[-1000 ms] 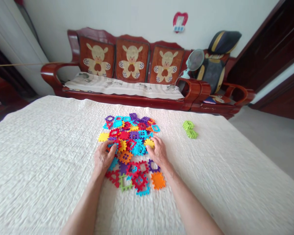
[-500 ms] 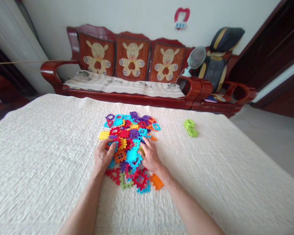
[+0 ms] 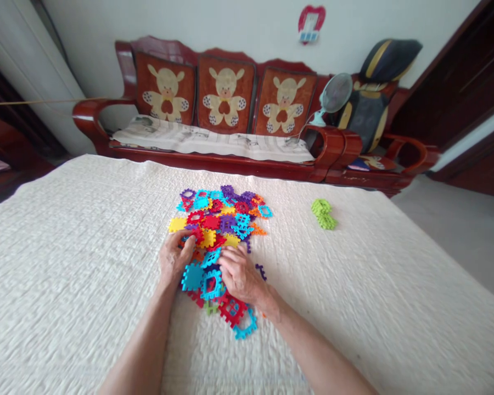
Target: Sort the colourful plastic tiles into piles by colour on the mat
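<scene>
A heap of colorful interlocking plastic building pieces (image 3: 210, 222) lies on the white quilted cover. At its left edge is my left hand (image 3: 176, 257), thumb and fingers apart, touching red and blue pieces. My right hand (image 3: 241, 276) rests palm down on the right side of the heap, fingers bent over the pieces and not closed round any. By its fingertips is a cyan window piece (image 3: 211, 257). A solid cyan square (image 3: 192, 276) and a cyan frame (image 3: 211, 285) lie between the hands. Nearer me are a red window piece (image 3: 232, 310) and another cyan frame (image 3: 246, 325).
Some light green pieces (image 3: 324, 214) sit apart on the right of the cover (image 3: 395, 307). A dark purple piece (image 3: 261, 271) lies right of my right hand. Beyond the cover's far edge stand a wooden sofa (image 3: 214, 155) and a small fan (image 3: 336, 93).
My right hand has moved left and toward me across the heap, its fingers drawn closer together. The cyan pieces between the hands have shifted and turned. The left hand stays nearly in place.
</scene>
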Tool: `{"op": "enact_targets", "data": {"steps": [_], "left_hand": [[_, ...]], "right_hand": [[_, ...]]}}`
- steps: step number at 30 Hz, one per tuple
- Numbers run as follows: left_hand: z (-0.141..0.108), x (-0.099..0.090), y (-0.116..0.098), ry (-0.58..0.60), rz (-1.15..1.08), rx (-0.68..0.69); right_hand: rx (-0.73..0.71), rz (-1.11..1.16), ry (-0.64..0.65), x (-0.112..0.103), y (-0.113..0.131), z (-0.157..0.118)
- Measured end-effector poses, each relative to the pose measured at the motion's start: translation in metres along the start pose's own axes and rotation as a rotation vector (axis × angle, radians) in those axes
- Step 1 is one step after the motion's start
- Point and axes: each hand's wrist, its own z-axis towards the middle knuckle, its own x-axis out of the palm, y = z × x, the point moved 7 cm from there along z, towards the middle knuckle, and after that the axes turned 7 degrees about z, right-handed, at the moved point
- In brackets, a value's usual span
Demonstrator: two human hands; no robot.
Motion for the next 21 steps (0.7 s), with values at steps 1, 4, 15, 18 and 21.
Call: {"op": "enact_targets", "data": {"steps": [1,4,15,18,21], "left_hand": [[0.0,0.0,0.0,0.0,0.0,0.005],[0.0,0.0,0.001,0.001,-0.007,0.016],[0.0,-0.002,0.003,-0.021,-0.033,-0.072],[0.0,-0.002,0.012,-0.043,-0.095,-0.15],[0.0,-0.003,0.019,-0.076,-0.206,-0.207]], "right_hand": [[0.017,0.013,-0.06,-0.005,-0.006,0.0],[0.111,0.039,-0.189,-0.021,-0.031,-0.002],[0.297,0.099,-0.214,-0.043,-0.097,-0.013],[0.318,0.156,-0.226,-0.05,-0.106,-0.016],[0.28,0.146,-0.278,-0.056,-0.104,-0.017]]}}
